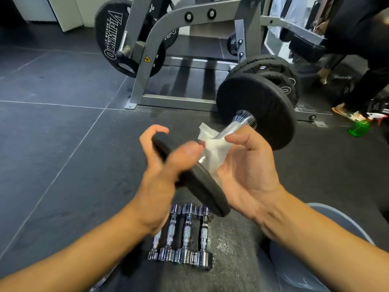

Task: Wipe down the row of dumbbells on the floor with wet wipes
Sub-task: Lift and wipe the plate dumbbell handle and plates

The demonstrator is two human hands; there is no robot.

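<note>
A big dumbbell with black plates and a chrome handle (229,128) is lifted off the floor in front of me. My left hand (160,165) grips the rim of its near plate (202,186). My right hand (246,163) presses a white wet wipe (212,148) around the handle close to that plate. The far plate (256,110) points away to the upper right. Below my hands a row of small chrome dumbbells (185,232) lies side by side on the dark floor.
A grey weight machine frame (160,60) loaded with black weight plates (113,36) stands just behind. More black plates (271,68) sit behind the lifted dumbbell. A green spray bottle (360,127) lies at right, near another person's legs (362,89). My grey-clad knee (328,256) is at lower right.
</note>
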